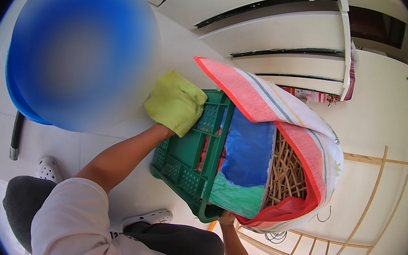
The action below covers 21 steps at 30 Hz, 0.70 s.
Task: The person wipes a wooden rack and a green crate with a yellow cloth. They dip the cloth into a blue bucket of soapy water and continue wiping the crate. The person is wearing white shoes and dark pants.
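Observation:
A green plastic basket (183, 146) with perforated sides stands tilted before me. My left hand (168, 125) is wrapped in a yellow-green cloth (177, 100), which rests against the basket's upper side. The fingers are hidden under the cloth. Below, my right hand (227, 218) grips the basket's lower rim, with its fingers partly out of sight. Beyond the rim sits a box-like thing painted blue and green (248, 152). Beside it is a mass of thin wooden sticks (287, 170). A striped red-and-white fabric (288, 110) drapes around the sticks and over the top.
A blue basin (15, 94), largely blurred, lies at the upper left, near a black tube (16, 137). White drawers (274, 26) with black rails stand beyond the basket. A wooden rack (359, 214) is at the right. My feet in white clogs (153, 217) are on the tiled floor.

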Each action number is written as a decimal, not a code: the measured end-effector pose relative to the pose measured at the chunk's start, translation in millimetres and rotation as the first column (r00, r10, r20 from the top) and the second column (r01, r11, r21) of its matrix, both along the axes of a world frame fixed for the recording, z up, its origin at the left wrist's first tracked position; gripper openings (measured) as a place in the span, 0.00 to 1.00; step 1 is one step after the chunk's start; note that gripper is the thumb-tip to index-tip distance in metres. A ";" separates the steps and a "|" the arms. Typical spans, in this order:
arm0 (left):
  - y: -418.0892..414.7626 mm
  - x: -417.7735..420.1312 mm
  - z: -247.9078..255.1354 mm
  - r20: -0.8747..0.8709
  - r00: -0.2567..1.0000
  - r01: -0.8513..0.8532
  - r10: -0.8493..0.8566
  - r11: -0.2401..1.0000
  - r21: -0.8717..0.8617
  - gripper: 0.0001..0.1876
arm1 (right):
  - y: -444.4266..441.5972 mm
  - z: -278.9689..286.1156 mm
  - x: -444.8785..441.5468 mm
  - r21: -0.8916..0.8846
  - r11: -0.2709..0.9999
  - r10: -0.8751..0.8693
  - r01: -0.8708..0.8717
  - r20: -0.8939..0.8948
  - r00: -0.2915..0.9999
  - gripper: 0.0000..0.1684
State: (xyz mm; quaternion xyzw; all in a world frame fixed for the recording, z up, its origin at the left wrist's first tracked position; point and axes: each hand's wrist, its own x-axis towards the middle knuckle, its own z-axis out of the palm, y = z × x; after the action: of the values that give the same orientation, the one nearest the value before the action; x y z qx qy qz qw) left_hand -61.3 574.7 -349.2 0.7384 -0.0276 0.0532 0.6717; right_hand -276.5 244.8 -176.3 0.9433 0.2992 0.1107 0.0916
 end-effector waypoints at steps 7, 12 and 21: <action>-0.5 0.1 45.8 -0.050 0.990 -0.113 0.135 0.942 0.317 0.22 | -16.8 -11.3 -8.1 -0.066 0.998 -0.011 0.014 0.036 0.999 0.18; -14.1 2.4 60.7 -0.127 0.967 -0.201 0.219 0.969 0.145 0.19 | -31.7 -11.0 -12.8 -0.105 0.994 -0.029 0.033 0.045 0.999 0.17; 15.4 -13.7 83.3 0.022 0.996 -0.034 -0.084 -0.154 0.988 0.14 | 50.2 14.9 7.2 0.161 0.974 -0.144 0.162 -0.118 0.983 0.12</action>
State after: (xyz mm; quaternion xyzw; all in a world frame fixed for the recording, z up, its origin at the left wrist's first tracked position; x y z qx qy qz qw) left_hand -74.9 590.0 -265.9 0.9868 -0.0988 0.0296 -0.1245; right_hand -269.3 295.0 -161.5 0.9724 0.2197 0.0782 0.0033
